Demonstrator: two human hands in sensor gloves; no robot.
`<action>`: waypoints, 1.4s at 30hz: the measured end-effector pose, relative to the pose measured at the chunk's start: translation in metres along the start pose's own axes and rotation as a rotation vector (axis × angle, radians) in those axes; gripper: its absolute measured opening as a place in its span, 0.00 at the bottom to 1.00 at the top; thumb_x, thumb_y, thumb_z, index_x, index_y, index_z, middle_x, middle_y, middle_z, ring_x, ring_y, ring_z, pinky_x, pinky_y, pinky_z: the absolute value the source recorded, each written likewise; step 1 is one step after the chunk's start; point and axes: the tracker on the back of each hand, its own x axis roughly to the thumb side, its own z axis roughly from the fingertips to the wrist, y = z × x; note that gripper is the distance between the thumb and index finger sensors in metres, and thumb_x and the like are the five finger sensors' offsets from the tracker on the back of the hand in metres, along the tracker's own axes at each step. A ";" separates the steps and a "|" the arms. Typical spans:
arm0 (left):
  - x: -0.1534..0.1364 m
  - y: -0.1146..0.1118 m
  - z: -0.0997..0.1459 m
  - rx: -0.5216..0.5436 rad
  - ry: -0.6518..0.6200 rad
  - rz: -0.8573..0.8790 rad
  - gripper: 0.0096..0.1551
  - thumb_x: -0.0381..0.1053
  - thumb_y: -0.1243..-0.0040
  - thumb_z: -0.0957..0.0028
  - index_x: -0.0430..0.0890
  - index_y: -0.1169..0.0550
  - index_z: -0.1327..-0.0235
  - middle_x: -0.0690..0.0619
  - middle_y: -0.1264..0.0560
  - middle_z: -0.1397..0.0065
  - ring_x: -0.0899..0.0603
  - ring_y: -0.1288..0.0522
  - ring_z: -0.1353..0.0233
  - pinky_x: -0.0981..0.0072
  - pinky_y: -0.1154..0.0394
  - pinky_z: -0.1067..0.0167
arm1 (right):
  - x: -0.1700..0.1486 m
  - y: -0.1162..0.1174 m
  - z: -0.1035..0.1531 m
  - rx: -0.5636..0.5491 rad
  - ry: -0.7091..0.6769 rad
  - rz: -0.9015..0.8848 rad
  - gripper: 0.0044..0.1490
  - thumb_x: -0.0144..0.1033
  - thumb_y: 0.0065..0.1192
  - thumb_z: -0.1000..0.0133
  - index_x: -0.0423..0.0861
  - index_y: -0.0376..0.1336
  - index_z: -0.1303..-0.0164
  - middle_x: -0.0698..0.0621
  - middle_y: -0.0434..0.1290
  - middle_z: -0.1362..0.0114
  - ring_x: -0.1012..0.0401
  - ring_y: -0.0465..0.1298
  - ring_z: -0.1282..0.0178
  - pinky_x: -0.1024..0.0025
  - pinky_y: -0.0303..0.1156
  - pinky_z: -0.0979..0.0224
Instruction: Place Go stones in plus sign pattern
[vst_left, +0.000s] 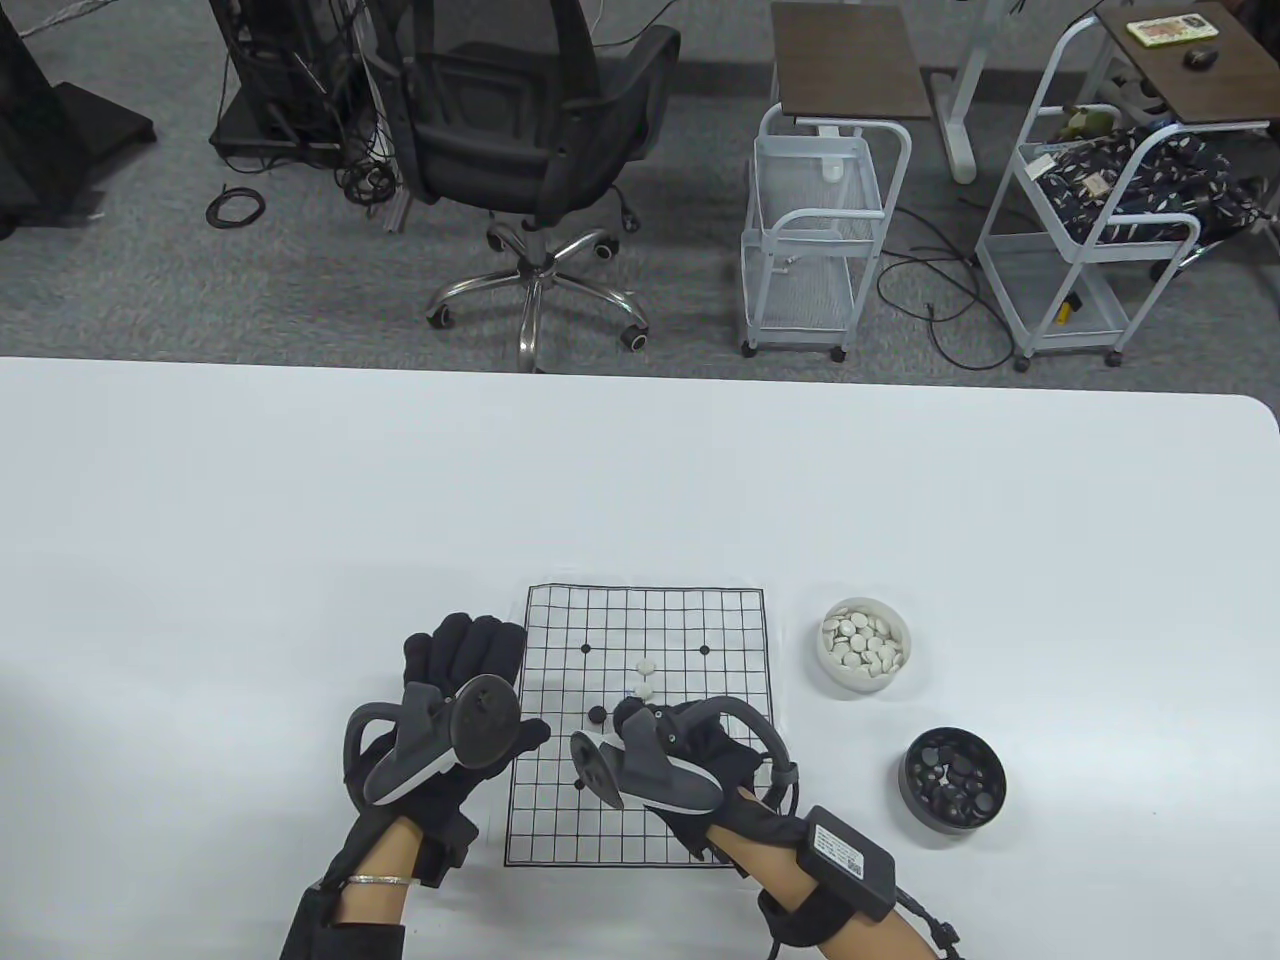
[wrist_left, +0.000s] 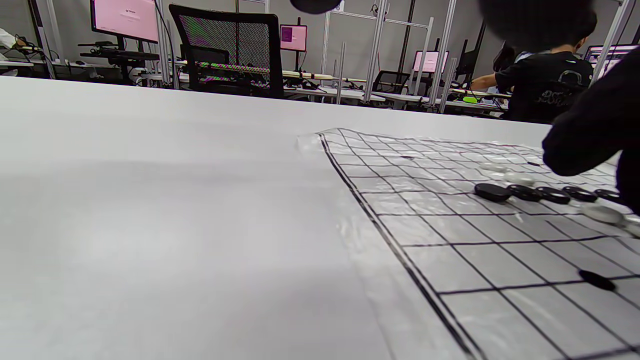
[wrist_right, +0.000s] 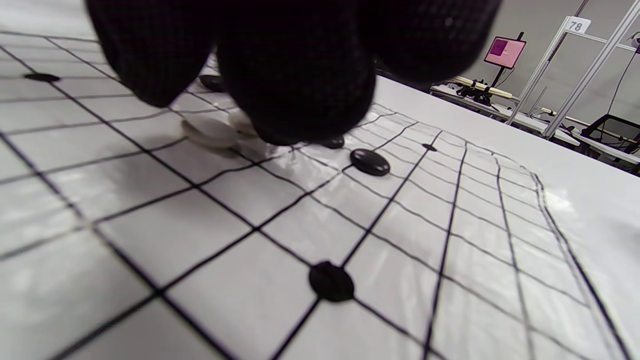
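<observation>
The paper Go board (vst_left: 560, 800) lies flat on the white table. Two white stones (vst_left: 645, 677) sit in a column above the centre, and a black stone (vst_left: 598, 714) lies to their lower left. In the left wrist view a row of black stones (wrist_left: 522, 192) runs across the board, with white stones (wrist_left: 520, 177) crossing it. My right hand (vst_left: 630, 716) is low over the board's centre, its fingertips (wrist_right: 295, 75) bunched just above white stones (wrist_right: 210, 132) and beside a black stone (wrist_right: 370, 161); any stone in them is hidden. My left hand (vst_left: 495, 660) rests flat at the board's left edge.
A white bowl of white stones (vst_left: 865, 645) stands right of the board, and a black bowl of black stones (vst_left: 955, 778) stands nearer to me. An office chair (vst_left: 540, 150) and two white carts (vst_left: 820, 200) are beyond the table's far edge.
</observation>
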 end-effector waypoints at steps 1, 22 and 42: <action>0.000 0.000 0.000 0.000 0.000 0.001 0.55 0.73 0.53 0.53 0.52 0.54 0.17 0.45 0.53 0.09 0.31 0.54 0.12 0.33 0.58 0.20 | -0.001 -0.002 0.000 -0.003 0.000 -0.007 0.40 0.51 0.67 0.51 0.44 0.65 0.30 0.52 0.81 0.45 0.70 0.83 0.66 0.65 0.78 0.49; 0.013 0.000 0.001 0.046 -0.066 0.008 0.56 0.73 0.54 0.53 0.51 0.57 0.17 0.45 0.55 0.09 0.31 0.57 0.12 0.34 0.61 0.20 | -0.064 -0.047 0.045 -0.160 0.210 -0.100 0.51 0.53 0.52 0.42 0.44 0.39 0.14 0.40 0.51 0.13 0.38 0.55 0.14 0.35 0.45 0.19; 0.020 -0.001 0.000 0.042 -0.094 -0.002 0.56 0.73 0.54 0.53 0.52 0.57 0.17 0.45 0.55 0.09 0.31 0.57 0.12 0.34 0.62 0.20 | -0.069 -0.034 0.049 -0.149 0.202 -0.102 0.50 0.54 0.45 0.40 0.43 0.37 0.15 0.39 0.48 0.13 0.39 0.52 0.12 0.38 0.41 0.18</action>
